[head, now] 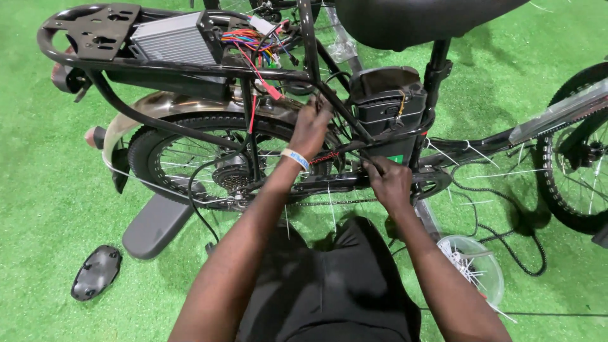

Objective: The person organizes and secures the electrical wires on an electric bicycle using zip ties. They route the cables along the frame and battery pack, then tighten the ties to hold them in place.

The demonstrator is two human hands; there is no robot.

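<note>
A black electric bicycle [190,130] stands on green turf in front of me, its rear wheel [209,161] at the left. My left hand [310,126] reaches up to the frame tubes above the wheel, its fingers closed on cables there. A pale blue wristband is on that wrist. My right hand [387,180] is lower, at the frame beside the black battery box [387,101], fingers pinched on a black cable. Coloured wires [253,41] spill from the silver controller box [171,39] under the rear rack [88,28].
A clear plastic bowl [472,266] of white cable ties sits on the turf at the right. A black plastic cover [96,272] lies at the lower left, and a grey pad [157,223] beside the wheel. Another wheel [579,152] stands at the right edge. The black saddle [411,19] overhangs.
</note>
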